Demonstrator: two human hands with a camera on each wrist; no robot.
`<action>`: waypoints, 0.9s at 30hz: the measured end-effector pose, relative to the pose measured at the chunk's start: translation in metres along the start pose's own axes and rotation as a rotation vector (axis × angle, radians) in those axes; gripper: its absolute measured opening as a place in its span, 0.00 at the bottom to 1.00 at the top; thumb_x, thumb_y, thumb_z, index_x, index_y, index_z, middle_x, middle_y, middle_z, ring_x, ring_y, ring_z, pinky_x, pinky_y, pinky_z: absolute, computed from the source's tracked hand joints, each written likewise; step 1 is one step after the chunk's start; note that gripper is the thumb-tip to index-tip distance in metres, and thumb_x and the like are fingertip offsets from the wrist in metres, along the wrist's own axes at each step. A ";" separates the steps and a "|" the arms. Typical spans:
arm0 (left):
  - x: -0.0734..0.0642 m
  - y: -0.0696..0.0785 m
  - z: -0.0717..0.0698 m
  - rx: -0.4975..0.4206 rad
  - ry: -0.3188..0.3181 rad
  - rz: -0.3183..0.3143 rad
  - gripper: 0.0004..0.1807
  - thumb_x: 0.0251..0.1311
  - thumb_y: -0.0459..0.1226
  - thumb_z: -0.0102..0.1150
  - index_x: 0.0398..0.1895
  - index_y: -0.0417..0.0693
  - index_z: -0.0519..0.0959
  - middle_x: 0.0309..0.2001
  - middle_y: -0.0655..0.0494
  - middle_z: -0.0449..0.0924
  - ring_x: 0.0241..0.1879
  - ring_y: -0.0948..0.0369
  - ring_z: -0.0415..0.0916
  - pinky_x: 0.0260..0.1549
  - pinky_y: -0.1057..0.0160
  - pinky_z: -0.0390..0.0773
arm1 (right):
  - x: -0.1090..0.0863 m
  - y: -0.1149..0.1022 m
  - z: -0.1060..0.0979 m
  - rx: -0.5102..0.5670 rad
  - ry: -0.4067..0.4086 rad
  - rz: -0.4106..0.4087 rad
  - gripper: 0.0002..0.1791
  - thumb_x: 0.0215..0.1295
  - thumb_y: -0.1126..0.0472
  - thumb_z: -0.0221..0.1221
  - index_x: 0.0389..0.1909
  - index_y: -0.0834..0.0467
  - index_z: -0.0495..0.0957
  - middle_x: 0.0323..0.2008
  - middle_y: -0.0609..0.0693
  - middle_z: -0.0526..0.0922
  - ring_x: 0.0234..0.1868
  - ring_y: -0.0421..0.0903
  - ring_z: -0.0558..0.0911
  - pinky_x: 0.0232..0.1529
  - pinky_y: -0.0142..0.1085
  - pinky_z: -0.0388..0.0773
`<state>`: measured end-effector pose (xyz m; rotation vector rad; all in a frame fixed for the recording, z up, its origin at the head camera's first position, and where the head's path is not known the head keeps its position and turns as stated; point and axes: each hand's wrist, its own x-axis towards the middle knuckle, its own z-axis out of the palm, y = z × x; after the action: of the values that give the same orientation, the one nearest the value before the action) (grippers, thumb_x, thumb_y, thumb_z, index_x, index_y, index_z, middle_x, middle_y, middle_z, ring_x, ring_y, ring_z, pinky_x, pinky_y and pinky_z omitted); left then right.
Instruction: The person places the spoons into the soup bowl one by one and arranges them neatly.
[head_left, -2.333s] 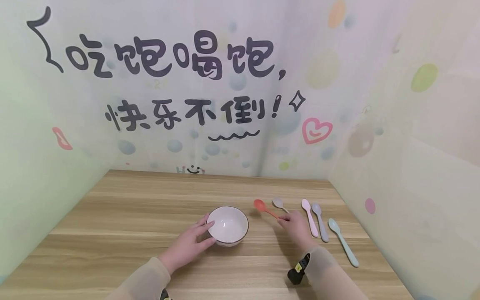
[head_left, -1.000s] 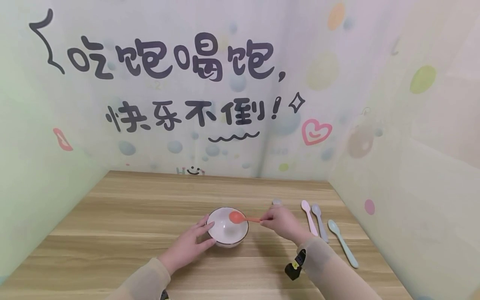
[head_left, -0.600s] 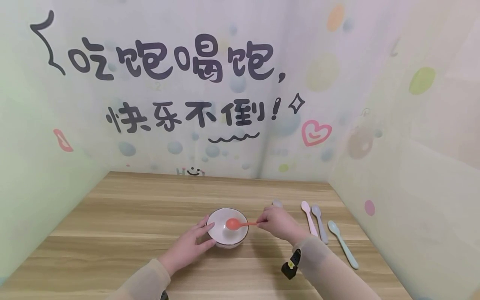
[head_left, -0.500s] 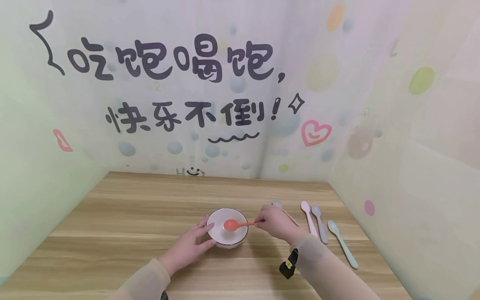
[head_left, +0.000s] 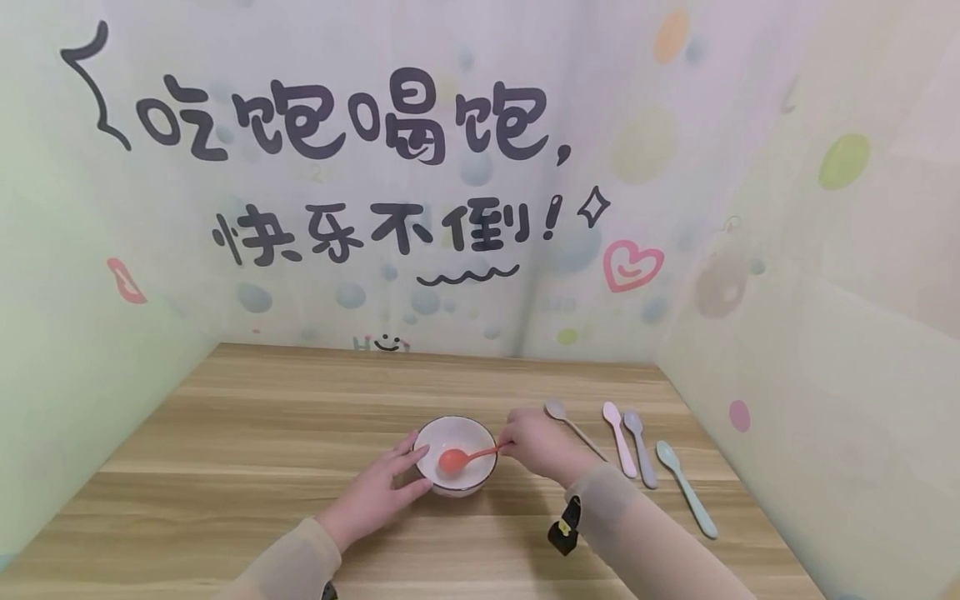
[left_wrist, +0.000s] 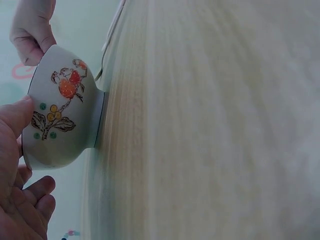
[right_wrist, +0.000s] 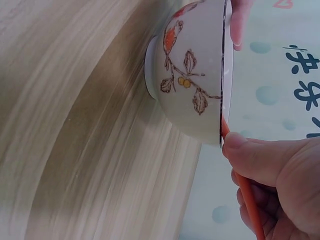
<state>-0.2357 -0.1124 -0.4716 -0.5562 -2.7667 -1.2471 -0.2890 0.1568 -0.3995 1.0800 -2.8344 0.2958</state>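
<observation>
A white bowl [head_left: 467,432] with a dark rim stands upright on the table; the wrist views show red fruit and brown leaves painted on its outside [right_wrist: 195,65]. My left hand [head_left: 378,490] holds its left side, thumb and fingers at the rim. An orange spoon [head_left: 453,461] is pinched by its handle in my right hand [head_left: 542,443], just right of the rim. Its head is down inside the bowl; whether it touches the bottom I cannot tell. In the right wrist view, the orange handle [right_wrist: 250,200] runs under my thumb and past the curled fingers.
To the right lie a beige-grey spoon [head_left: 555,409], a pink spoon [head_left: 618,437], a grey-purple spoon [head_left: 639,446] and a pale green spoon [head_left: 686,487]. The wooden table [head_left: 300,417] meets printed walls at its back and sides.
My right hand has carried the orange spoon leftward from beside the beige-grey spoon, over the rim, and lowered its head into the bowl. My left hand and the bowl have stayed put.
</observation>
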 end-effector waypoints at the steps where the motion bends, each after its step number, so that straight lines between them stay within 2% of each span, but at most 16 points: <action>1: 0.000 0.000 0.000 -0.003 -0.001 -0.001 0.34 0.60 0.54 0.61 0.65 0.45 0.71 0.73 0.47 0.55 0.70 0.43 0.53 0.66 0.42 0.56 | 0.001 -0.001 0.000 -0.006 0.007 -0.009 0.02 0.58 0.61 0.67 0.28 0.55 0.88 0.22 0.39 0.68 0.25 0.37 0.69 0.27 0.29 0.69; 9: 0.000 0.001 0.000 -0.016 -0.002 -0.004 0.33 0.61 0.52 0.61 0.65 0.44 0.71 0.73 0.46 0.55 0.70 0.43 0.53 0.66 0.41 0.56 | 0.004 -0.002 0.003 -0.066 0.035 -0.037 0.03 0.55 0.59 0.69 0.25 0.53 0.87 0.21 0.39 0.68 0.24 0.37 0.70 0.27 0.29 0.69; 17: 0.000 0.000 0.000 -0.007 -0.001 -0.007 0.33 0.61 0.52 0.61 0.65 0.44 0.71 0.73 0.46 0.55 0.71 0.43 0.53 0.66 0.42 0.56 | 0.004 -0.005 0.002 -0.043 0.022 -0.015 0.02 0.53 0.60 0.70 0.28 0.54 0.88 0.21 0.39 0.69 0.24 0.37 0.70 0.25 0.29 0.68; 27: 0.000 0.003 0.000 -0.006 0.004 -0.012 0.32 0.61 0.50 0.61 0.65 0.43 0.71 0.73 0.46 0.55 0.71 0.44 0.53 0.66 0.43 0.56 | 0.005 -0.007 0.001 -0.086 0.030 -0.051 0.02 0.53 0.60 0.70 0.28 0.52 0.88 0.21 0.39 0.68 0.23 0.37 0.70 0.24 0.28 0.67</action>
<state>-0.2344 -0.1111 -0.4693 -0.5379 -2.7680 -1.2585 -0.2878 0.1483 -0.3987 1.1184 -2.7607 0.1827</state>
